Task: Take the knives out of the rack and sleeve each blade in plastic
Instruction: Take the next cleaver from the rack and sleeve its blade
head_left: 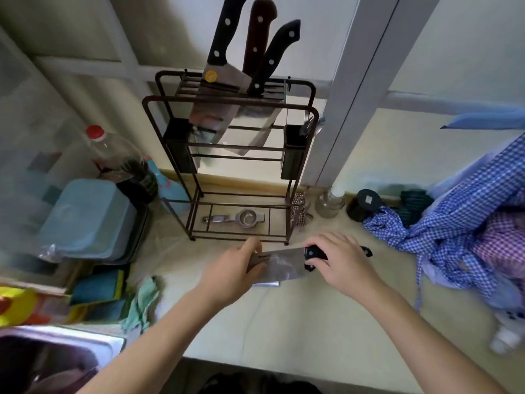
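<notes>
Holding a cleaver (279, 265) flat and low over the pale counter (312, 322), just in front of the rack (227, 155): right hand (338, 263) wrapping the black handle, left hand (233, 271) pinching the far end of the blade, where a clear plastic sleeve (265, 282) seems to be lying over the steel, though blur is making its edges hard to trace. Standing in the rack's top slots, three more knives (241, 61), two black-handled and one brown, tilting right. Lying on the rack's bottom shelf, a metal squeezer (241, 218). Crowding the left side: a red-capped bottle (113, 155), a blue tub (88, 220), stacked sponges (99, 291) and a sink (56, 362) cut off at the corner. Spilling in from the right, checked blue cloth (454, 223), hiding whatever is beneath it. Sitting near the wall, a glass jar (331, 203) and a dark-lidded jar (366, 204).
</notes>
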